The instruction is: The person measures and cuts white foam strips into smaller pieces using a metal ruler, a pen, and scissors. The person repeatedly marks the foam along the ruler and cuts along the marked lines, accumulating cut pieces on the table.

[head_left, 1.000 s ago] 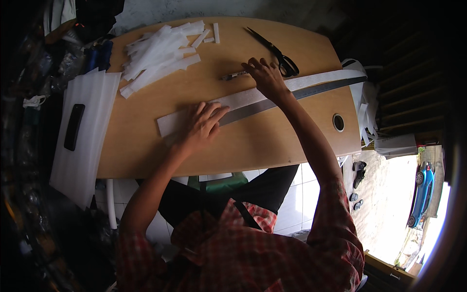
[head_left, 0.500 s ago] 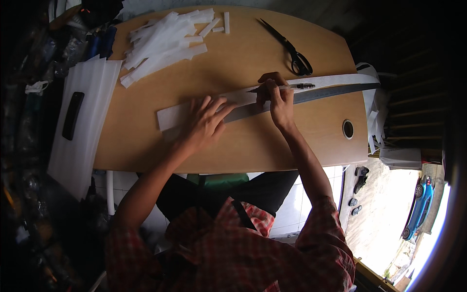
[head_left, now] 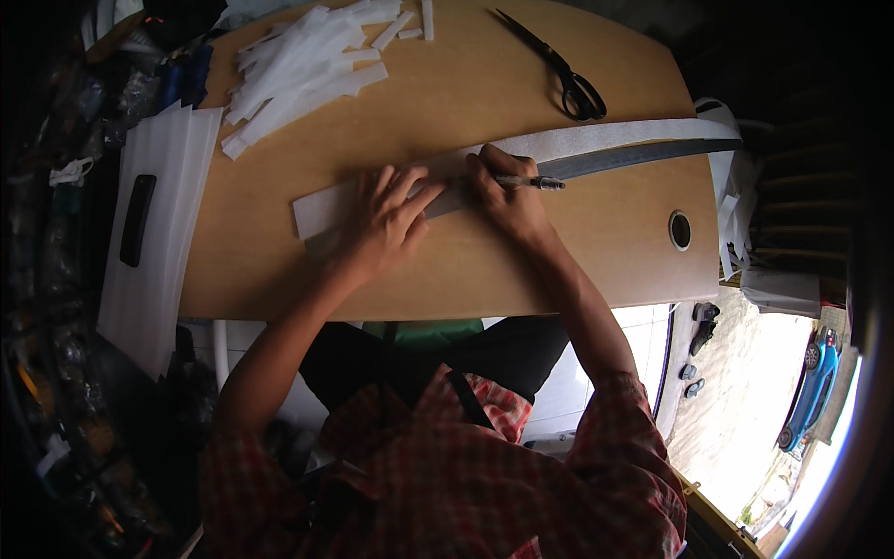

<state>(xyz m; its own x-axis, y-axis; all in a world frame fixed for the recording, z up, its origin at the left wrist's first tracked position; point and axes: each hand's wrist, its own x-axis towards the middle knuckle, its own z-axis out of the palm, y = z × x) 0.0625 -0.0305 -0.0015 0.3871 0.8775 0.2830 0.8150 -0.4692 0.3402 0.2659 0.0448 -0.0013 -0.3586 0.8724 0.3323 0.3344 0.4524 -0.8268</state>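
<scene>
A long white strip (head_left: 596,138) of thin sheet material runs across the table from the middle to the far right edge. Along its near side lies a dark grey ruler (head_left: 615,160), its left part covered by my hands. My left hand (head_left: 384,216) is open, its fingers spread flat and pressing on the strip and the ruler's left end. In my right hand (head_left: 507,200) is a pen (head_left: 540,183), pinched in a writing grip, its tip hidden behind my fingers near the strip's edge. My right hand rests over the ruler, right of my left hand.
Black scissors (head_left: 563,74) lie at the far right of the wooden table (head_left: 447,279). A pile of cut white strips (head_left: 298,65) sits far left. A black phone (head_left: 137,221) rests on white sheets (head_left: 182,205) overhanging the left edge. A round hole (head_left: 681,230) is at right.
My right hand with the pen has moved left and nearer along the ruler, closer to my left hand. My left hand keeps its place on the strip. The whole view has shifted slightly.
</scene>
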